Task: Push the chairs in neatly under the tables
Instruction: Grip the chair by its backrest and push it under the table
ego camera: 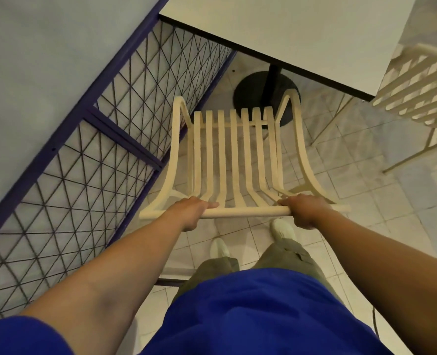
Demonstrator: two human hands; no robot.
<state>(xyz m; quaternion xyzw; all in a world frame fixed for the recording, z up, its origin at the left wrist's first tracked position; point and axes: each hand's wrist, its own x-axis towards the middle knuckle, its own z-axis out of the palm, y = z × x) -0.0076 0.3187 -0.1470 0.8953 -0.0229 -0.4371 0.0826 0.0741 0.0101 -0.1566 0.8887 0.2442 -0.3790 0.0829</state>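
Your fingers (209,204) on both sides are clenched around the top rail of the cream slatted chair (234,155): your left hand (193,212) grips left of the rail's middle, your right hand (305,210) near its right end. The chair's front edge stands short of the white counter (301,34), just before its black pedestal base (250,93). A second chair (417,90) sits at the counter's right side, and a blue mesh fence (104,139) runs along the chair's left.

Chair (234,155) sits directly ahead of the person, front edge near the table (301,34) pedestal base (258,96), mesh fence (104,139) along its left, second chair (417,93) at the table's right, both hands (190,212) (305,210) on the backrest's top rail.
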